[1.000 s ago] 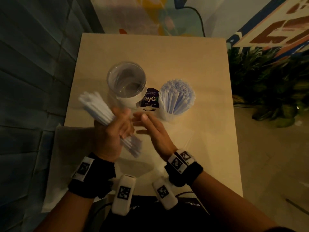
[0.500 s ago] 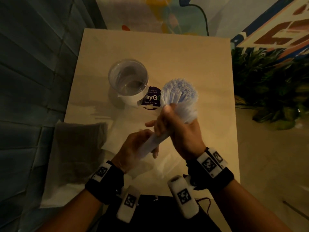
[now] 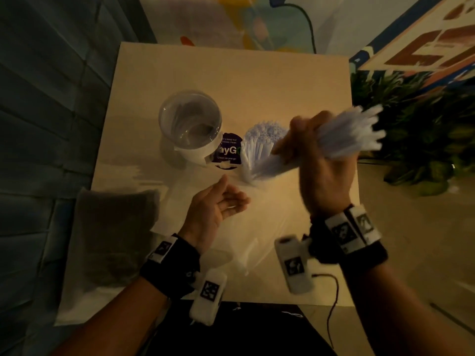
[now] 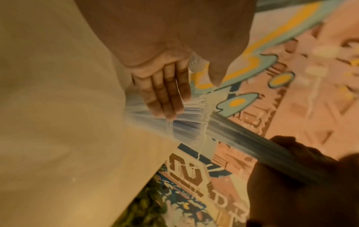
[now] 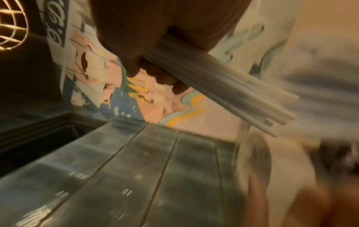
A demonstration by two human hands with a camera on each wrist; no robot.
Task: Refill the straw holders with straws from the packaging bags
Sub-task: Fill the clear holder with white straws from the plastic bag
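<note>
Motion blurs the white straw bundle [image 3: 341, 136] gripped in the right hand [image 3: 321, 173]; left hand [image 3: 216, 209] relaxed, empty, beside the filled holder [image 3: 259, 150].

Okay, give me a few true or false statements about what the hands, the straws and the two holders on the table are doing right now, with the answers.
1. The right hand grips a bundle of straws. True.
2. The left hand holds a bundle too. False: it is open, palm up, holding nothing.
3. The clear holder at the left is packed with straws. False: it looks nearly empty, at most a few inside.
4. The holder at the right is full of straws. True.
5. The held bundle stands upright in a holder. False: it is tilted, above the table, its lower end by the full holder.
</note>
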